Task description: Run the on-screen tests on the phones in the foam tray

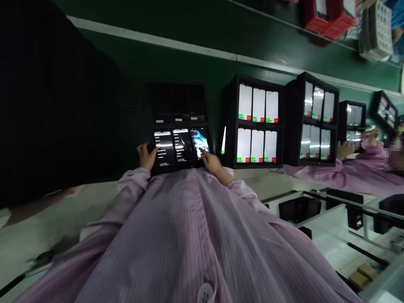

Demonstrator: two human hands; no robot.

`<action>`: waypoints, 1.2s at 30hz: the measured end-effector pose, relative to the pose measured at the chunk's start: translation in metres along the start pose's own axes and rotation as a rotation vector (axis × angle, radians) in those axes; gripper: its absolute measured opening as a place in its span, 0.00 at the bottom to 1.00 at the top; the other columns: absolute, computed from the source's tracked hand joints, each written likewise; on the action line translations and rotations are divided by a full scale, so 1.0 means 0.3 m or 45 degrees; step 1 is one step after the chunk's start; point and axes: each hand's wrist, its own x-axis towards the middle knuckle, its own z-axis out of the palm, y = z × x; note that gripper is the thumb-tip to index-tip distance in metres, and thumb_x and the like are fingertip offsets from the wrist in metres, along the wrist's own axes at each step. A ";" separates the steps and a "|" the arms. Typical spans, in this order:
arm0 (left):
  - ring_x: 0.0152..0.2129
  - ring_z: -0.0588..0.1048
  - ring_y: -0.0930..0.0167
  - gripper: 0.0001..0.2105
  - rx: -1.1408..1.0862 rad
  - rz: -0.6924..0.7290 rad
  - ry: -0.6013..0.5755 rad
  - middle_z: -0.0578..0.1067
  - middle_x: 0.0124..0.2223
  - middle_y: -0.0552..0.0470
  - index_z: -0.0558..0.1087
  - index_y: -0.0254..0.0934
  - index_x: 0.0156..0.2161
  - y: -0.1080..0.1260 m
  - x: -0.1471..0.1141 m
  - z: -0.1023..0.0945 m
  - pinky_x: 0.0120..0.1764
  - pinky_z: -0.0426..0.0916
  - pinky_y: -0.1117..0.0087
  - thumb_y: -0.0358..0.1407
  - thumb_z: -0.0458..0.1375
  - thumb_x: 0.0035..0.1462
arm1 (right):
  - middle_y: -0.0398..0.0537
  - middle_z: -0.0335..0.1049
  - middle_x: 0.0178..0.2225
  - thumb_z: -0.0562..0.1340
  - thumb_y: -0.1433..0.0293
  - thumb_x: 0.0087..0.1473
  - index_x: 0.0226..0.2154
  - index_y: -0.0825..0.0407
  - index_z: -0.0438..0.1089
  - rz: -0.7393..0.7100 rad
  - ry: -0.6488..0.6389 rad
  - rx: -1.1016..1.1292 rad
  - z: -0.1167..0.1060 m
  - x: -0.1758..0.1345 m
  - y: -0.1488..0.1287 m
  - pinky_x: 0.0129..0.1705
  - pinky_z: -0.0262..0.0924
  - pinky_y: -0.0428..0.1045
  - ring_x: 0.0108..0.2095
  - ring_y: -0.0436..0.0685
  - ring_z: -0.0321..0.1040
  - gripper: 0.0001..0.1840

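L hand: at near-L corner of black tray [176,126]; L hand [147,157] has thumb and fingers apart, thumb tip at edge of L menu phone [164,150], fingers out beyond tray edge.
R hand: R hand [213,162] at tray's near-R corner, one digit out, touching lower screen of 7:03 phone [197,141]; other fingers partly hidden, can't tell if clamped on rim.
Btm row: btw hands, 3 lit phones; ctr menu phone [181,147] sits btw the other two, white txt on black, too small to read.
Top row: beyond both hands, same tray, dark-screen phones [181,103] w/ small white labels.
R of R hand: white-screen tray [257,125], 6 phones, green + red corner blocks; similar tilted tray [335,126] just past it.
Far R: co-worker's hand [345,150], pink sleeve [353,172].
Under trays: dk green bench [176,63], pale strip [158,41] beyond hands.
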 end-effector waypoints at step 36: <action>0.61 0.65 0.59 0.16 0.010 0.018 -0.027 0.64 0.52 0.45 0.67 0.42 0.45 -0.007 0.000 -0.007 0.68 0.54 0.56 0.38 0.63 0.50 | 0.44 0.71 0.63 0.52 0.65 0.72 0.67 0.43 0.63 0.025 0.011 -0.002 0.002 -0.039 0.029 0.60 0.66 0.51 0.60 0.59 0.72 0.24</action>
